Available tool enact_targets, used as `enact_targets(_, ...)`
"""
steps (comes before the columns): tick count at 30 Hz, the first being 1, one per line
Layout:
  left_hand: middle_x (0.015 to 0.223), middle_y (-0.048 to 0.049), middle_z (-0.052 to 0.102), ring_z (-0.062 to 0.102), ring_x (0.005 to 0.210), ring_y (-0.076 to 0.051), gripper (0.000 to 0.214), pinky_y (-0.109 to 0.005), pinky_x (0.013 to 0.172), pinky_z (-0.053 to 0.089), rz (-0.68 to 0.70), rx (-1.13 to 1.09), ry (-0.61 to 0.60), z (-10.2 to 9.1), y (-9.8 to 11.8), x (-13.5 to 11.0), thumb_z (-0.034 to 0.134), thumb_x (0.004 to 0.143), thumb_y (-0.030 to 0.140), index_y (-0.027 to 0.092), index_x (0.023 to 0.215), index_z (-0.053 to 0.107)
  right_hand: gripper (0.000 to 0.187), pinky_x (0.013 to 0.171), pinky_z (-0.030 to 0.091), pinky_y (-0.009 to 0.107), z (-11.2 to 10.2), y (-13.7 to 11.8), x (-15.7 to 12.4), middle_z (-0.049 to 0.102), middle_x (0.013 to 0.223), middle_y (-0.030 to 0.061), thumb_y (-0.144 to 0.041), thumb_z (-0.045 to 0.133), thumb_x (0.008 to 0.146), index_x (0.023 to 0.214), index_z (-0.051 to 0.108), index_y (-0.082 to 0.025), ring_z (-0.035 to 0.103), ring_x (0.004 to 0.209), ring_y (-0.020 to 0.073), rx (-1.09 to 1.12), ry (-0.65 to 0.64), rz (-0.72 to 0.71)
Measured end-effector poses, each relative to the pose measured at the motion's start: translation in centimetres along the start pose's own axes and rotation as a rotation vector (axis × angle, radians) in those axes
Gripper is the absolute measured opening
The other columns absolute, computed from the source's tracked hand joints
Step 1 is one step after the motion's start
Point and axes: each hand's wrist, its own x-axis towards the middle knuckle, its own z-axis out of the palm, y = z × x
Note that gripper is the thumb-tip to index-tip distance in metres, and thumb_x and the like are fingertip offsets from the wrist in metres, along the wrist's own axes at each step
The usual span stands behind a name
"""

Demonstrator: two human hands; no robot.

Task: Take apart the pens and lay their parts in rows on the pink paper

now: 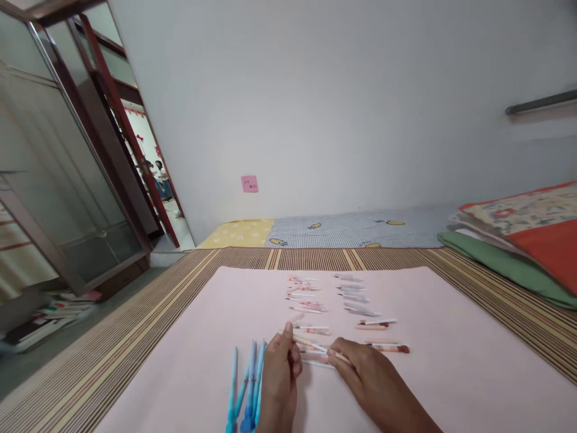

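Note:
My left hand (pixel 282 364) is closed, thumb and fingers pinching one end of a slim cream-and-white pen (pixel 319 347). My right hand (pixel 363 367) pinches the other end; whether this is one pen or two pieces end to end, I cannot tell. Beneath and between the hands lie pink and white pens (pixel 315 356), partly hidden. Several blue pens (pixel 249 385) lie beside my left hand, some covered by it. Farther off are a column of pink pens (pixel 306 305) and one of grey pens (pixel 354 291). Peach-and-brown pens (pixel 387 347) lie just beyond my right hand.
A pale pink sheet (pixel 180 367) covers much of the striped mat (pixel 148 313). Folded cloths (pixel 509 258) are stacked at the right. Patterned fabric (pixel 333 230) runs along the wall, which bears a pink note (pixel 249 184). People (pixel 161 180) are visible through the doorway.

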Motion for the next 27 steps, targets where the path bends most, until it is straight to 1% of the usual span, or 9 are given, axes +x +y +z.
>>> enact_targets(4,0.045,0.0047,0.048,0.034,0.035,-0.003,0.052,-0.016,0.036,0.022,-0.008,-0.052,0.039,-0.7,-0.3,0.6,0.082,0.065,0.055,0.015,0.056,0.051,0.034,0.065,0.039,0.028,-0.5,0.5,0.0,0.067,0.076,0.0017,-0.041,0.038,0.100,0.076,0.053,-0.023,0.061,0.071,0.0188,0.073,-0.040,0.001)
enact_targets(7,0.050,0.0010,0.057,0.042,0.038,-0.004,0.041,-0.015,0.037,0.031,-0.088,-0.166,0.087,-1.0,-0.6,0.8,0.084,0.068,0.044,0.013,0.062,0.057,0.036,0.065,0.039,0.028,-1.0,1.1,-0.2,0.063,0.073,0.0008,-0.045,0.037,0.099,0.075,0.051,-0.022,0.058,0.070,0.0181,0.151,-0.041,0.019)
enact_targets(10,0.054,-0.0008,0.062,0.048,0.040,-0.004,0.026,-0.014,0.041,0.039,-0.207,-0.306,0.132,-0.8,-0.9,0.8,0.079,0.078,0.027,0.012,0.069,0.060,0.037,0.062,0.039,0.026,-1.1,1.5,-0.4,0.057,0.069,-0.0009,-0.049,0.040,0.097,0.073,0.049,-0.022,0.053,0.067,0.0166,0.297,0.037,0.062)
enact_targets(12,0.054,-0.0024,0.064,0.051,0.041,-0.005,0.021,-0.014,0.041,0.042,-0.254,-0.340,0.147,-0.4,-1.1,0.6,0.074,0.083,0.023,0.012,0.070,0.061,0.033,0.059,0.038,0.025,-0.8,1.5,-0.3,0.053,0.066,-0.0022,-0.050,0.048,0.093,0.077,0.054,-0.022,0.051,0.065,0.0161,0.421,0.102,0.126)
enact_targets(15,0.055,-0.0042,0.066,0.054,0.042,-0.006,0.024,-0.015,0.042,0.044,-0.251,-0.318,0.130,0.6,-1.2,-0.1,0.071,0.086,0.026,0.012,0.070,0.062,0.031,0.062,0.043,0.024,0.1,1.0,0.1,0.057,0.071,-0.0014,-0.051,0.059,0.084,0.091,0.061,-0.021,0.055,0.071,0.0176,0.609,0.157,0.194)
enact_targets(18,0.057,-0.0041,0.067,0.056,0.043,-0.007,0.027,-0.015,0.044,0.045,-0.206,-0.273,0.053,1.6,-1.2,-0.8,0.076,0.081,0.032,0.012,0.070,0.062,0.034,0.067,0.046,0.025,0.7,0.3,0.4,0.059,0.076,0.0004,-0.052,0.062,0.080,0.091,0.063,-0.020,0.058,0.075,0.0190,0.692,0.192,0.197)
enact_targets(20,0.058,-0.0043,0.068,0.057,0.044,-0.008,0.030,-0.016,0.044,0.046,-0.187,-0.232,0.001,2.0,-1.1,-1.2,0.081,0.076,0.035,0.012,0.072,0.062,0.032,0.065,0.045,0.025,0.8,0.1,0.5,0.057,0.072,-0.0001,-0.052,0.060,0.081,0.081,0.060,-0.020,0.056,0.072,0.0183,0.670,0.207,0.193)
enact_targets(23,0.063,-0.0060,0.071,0.060,0.047,-0.009,0.033,-0.017,0.047,0.048,-0.189,-0.198,-0.050,2.2,-0.9,-1.6,0.083,0.072,0.038,0.013,0.075,0.062,0.036,0.063,0.043,0.024,0.7,0.3,0.5,0.052,0.067,-0.0013,-0.053,0.054,0.086,0.069,0.052,-0.021,0.050,0.068,0.0163,0.604,0.243,0.178)
enact_targets(27,0.065,-0.0066,0.072,0.062,0.051,-0.010,0.034,-0.018,0.050,0.050,-0.181,-0.227,-0.040,2.1,-0.7,-1.8,0.083,0.072,0.040,0.013,0.076,0.063,0.039,0.059,0.037,0.022,0.6,1.2,0.3,0.041,0.066,-0.0039,-0.055,0.050,0.089,0.069,0.047,-0.021,0.041,0.065,0.0138,0.554,0.286,0.167)
